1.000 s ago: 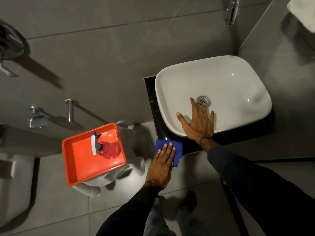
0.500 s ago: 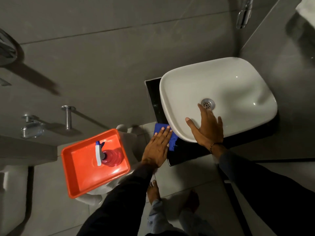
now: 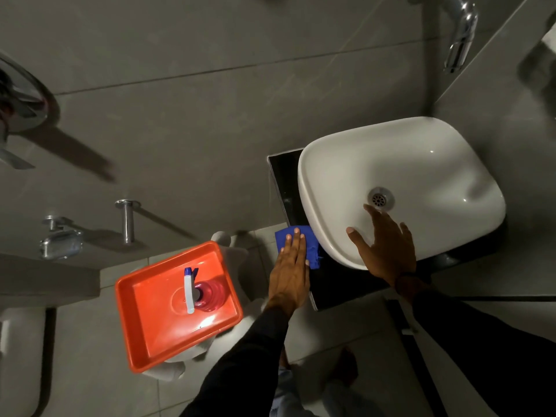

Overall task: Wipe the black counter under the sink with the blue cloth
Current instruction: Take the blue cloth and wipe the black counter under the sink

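Note:
A white basin [image 3: 421, 164] sits on a narrow black counter [image 3: 285, 182] fixed to the grey wall. My left hand [image 3: 290, 266] lies flat with fingers together on the blue cloth [image 3: 313, 251], pressing it onto the counter's left strip beside the basin. The cloth's right part reaches under the basin's rim. My right hand [image 3: 385, 245] rests spread on the near rim and inside wall of the basin, fingertips close to the drain [image 3: 380, 199]. It holds nothing.
An orange tray [image 3: 150, 326] with a red spray bottle [image 3: 204, 293] stands on a white stool left of the counter. A chrome tap [image 3: 460, 34] hangs above the basin. Wall fittings [image 3: 60, 239] and a white toilet [image 3: 21, 356] are at the left. Bare feet [image 3: 346, 368] show below.
My left hand has slid the blue cloth from the counter's near left corner away along the left strip beside the basin. My right hand has stayed on the basin.

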